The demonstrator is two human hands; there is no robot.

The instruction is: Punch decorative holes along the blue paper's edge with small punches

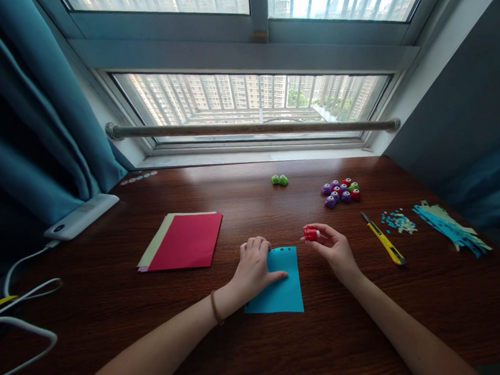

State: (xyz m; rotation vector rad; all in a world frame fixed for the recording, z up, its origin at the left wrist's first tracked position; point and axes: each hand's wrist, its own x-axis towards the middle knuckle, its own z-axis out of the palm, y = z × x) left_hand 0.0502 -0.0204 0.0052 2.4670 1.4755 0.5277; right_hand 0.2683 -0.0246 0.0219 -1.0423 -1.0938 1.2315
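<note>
A small blue paper sheet lies on the wooden table in front of me, with a few small holes punched along its far edge. My left hand rests curled on the sheet's left side and pins it down. My right hand hovers just right of the sheet's far corner and pinches a small red paper punch between thumb and fingers.
A stack of coloured paper, red on top, lies to the left. Two green punches and a cluster of several purple, red and green punches sit further back. A yellow utility knife, paper bits and blue strips lie right. White cables trail left.
</note>
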